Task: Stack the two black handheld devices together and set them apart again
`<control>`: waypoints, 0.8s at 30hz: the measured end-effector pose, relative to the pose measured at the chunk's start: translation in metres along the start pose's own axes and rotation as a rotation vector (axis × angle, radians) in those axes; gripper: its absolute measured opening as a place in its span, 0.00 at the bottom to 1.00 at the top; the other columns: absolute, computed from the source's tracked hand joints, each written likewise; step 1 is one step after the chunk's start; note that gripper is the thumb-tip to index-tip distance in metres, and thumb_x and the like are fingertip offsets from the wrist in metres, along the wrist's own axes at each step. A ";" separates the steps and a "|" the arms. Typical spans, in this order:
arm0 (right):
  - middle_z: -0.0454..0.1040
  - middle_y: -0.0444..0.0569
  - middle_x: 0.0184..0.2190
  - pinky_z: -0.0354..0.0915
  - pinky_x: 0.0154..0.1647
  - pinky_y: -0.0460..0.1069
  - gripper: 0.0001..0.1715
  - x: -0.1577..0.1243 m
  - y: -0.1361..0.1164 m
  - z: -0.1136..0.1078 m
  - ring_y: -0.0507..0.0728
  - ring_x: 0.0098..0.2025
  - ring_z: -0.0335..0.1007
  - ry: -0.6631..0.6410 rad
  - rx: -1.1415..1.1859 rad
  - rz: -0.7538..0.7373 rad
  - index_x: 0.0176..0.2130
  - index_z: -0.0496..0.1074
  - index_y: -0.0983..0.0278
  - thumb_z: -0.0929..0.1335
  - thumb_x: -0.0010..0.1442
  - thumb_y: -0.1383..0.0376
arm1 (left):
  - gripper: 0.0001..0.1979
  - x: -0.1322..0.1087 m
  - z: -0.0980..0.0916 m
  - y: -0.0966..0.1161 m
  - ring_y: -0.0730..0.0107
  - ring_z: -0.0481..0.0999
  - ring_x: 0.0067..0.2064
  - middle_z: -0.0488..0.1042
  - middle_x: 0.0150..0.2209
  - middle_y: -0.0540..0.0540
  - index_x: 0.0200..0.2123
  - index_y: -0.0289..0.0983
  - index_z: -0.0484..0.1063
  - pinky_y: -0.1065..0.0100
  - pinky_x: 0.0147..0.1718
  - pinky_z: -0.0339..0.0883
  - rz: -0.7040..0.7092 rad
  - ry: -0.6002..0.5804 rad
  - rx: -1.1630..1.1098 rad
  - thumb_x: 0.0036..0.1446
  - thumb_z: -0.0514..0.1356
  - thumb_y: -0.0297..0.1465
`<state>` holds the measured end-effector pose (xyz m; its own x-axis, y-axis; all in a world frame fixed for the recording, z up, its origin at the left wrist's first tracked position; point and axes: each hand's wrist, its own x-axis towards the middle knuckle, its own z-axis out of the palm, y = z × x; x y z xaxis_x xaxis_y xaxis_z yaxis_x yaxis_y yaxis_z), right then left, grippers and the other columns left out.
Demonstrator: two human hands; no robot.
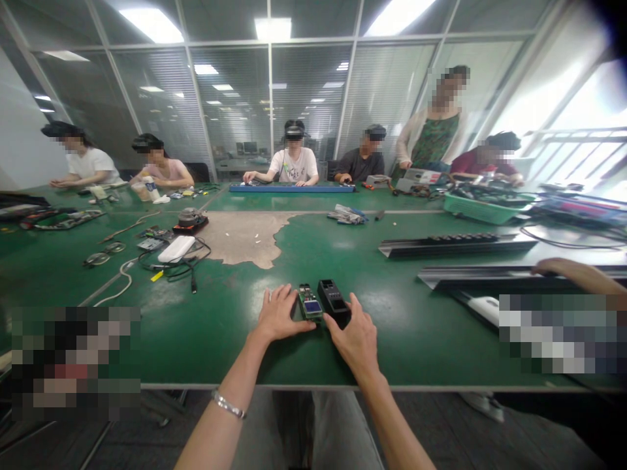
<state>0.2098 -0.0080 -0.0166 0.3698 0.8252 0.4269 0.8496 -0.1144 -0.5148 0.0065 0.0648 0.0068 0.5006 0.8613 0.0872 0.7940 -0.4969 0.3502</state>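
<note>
A green circuit board [310, 303] with a small blue-grey display lies on the green table in front of me. Just right of it is a black plastic housing [334, 299] with openings in its face. My left hand [281, 314] rests at the board's left side, fingers spread and thumb along its lower edge. At the housing's right side is my right hand [353, 329], its fingers apart and its thumb near the lower end between the two parts. Both parts lie on the table, and neither hand is closed around one.
A white device [177, 249] with black cables lies left, near a bare brown patch [240, 238]. Long dark metal profiles [455, 245] and a green basket [484, 205] are at right. Another person's arm [578, 271] reaches in there. Several people are across the table.
</note>
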 end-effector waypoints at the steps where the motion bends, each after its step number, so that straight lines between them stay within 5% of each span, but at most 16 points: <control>1: 0.75 0.65 0.54 0.63 0.52 0.61 0.48 0.000 0.000 0.000 0.71 0.54 0.70 -0.007 -0.012 0.001 0.68 0.55 0.73 0.68 0.60 0.50 | 0.56 0.000 0.000 0.000 0.44 0.49 0.73 0.52 0.72 0.35 0.69 0.39 0.58 0.38 0.69 0.35 0.000 -0.002 0.005 0.47 0.54 0.71; 24: 0.77 0.64 0.52 0.64 0.52 0.61 0.41 0.000 -0.001 0.000 0.71 0.54 0.71 -0.003 -0.028 -0.017 0.66 0.59 0.73 0.67 0.63 0.52 | 0.60 -0.002 0.003 -0.003 0.44 0.46 0.74 0.49 0.73 0.34 0.70 0.36 0.55 0.39 0.70 0.33 0.024 0.000 0.024 0.45 0.54 0.72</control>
<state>0.2085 -0.0081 -0.0164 0.3544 0.8289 0.4329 0.8659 -0.1161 -0.4866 0.0042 0.0639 0.0025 0.5197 0.8490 0.0954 0.7899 -0.5200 0.3251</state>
